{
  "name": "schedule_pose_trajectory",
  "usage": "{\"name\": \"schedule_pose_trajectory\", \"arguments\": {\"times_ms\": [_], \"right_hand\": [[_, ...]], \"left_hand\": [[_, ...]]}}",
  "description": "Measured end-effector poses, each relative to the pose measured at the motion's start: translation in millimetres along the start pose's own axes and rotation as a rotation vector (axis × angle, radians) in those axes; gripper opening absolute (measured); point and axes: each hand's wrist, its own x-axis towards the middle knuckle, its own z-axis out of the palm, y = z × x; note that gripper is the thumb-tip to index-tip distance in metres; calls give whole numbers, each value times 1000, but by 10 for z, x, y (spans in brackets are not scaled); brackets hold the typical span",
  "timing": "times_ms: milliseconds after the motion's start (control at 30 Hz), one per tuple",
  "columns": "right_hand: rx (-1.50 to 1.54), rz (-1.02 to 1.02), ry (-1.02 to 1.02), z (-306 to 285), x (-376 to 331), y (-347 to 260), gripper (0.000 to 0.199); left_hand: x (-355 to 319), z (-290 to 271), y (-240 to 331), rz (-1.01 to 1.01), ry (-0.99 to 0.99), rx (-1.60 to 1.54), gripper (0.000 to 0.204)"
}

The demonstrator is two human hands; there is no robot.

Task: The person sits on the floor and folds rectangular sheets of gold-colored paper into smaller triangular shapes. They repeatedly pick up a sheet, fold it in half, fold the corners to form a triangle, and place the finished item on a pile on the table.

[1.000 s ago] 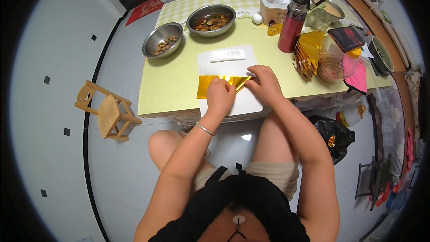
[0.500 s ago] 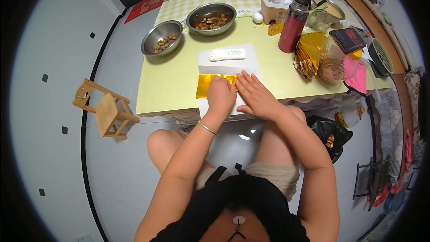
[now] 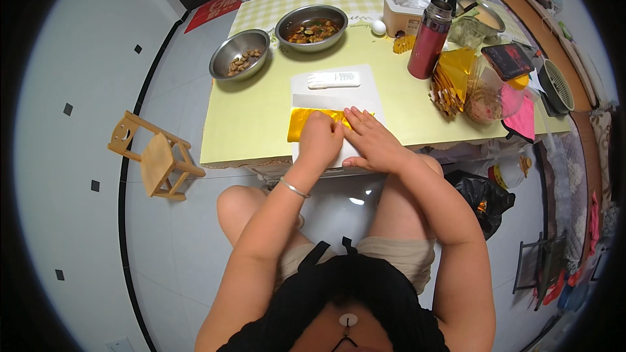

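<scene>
Our left hand presses curled fingers on the gold sheet lying over white paper (near the tabletop edge), right hand flat and open beside it, bowls beyond.

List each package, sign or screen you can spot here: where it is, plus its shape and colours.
Tissue box: table's far side, boxy, pale beige.
Phone screen: table's right end, dark rectangle, red edge.
Floor sign: beyond the table's far-left corner, flat, red.
</scene>
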Motion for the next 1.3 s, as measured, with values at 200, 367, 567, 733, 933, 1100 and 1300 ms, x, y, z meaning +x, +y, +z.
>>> {"name": "schedule_pose_trajectory", "arguments": {"times_ms": [200, 367, 567, 733, 933, 1100, 1300], "right_hand": [[71, -52, 0, -79, -11, -1, 74], [162, -90, -12, -140, -27, 31, 65], [302, -87, -2, -161, -28, 62, 50], [472, -82, 5, -100, -13, -37, 40], [481, -28, 55, -67, -15, -31, 46], [400, 164, 209, -106, 153, -471, 34], [187, 296, 415, 245, 324, -753, 23]], "left_hand": [[-199, -664, -376, 382, -69, 139, 30], [-300, -869, -631, 513, -113, 198, 38], [-299, -886, -536, 603, -202, 169, 39], [-371, -851, -492, 679, -107, 154, 44], [-388, -884, -687, 674, -98, 70, 32], [-370, -856, -761, 690, -53, 48, 27], [-254, -764, -812, 462, -104, -129, 25]]}}
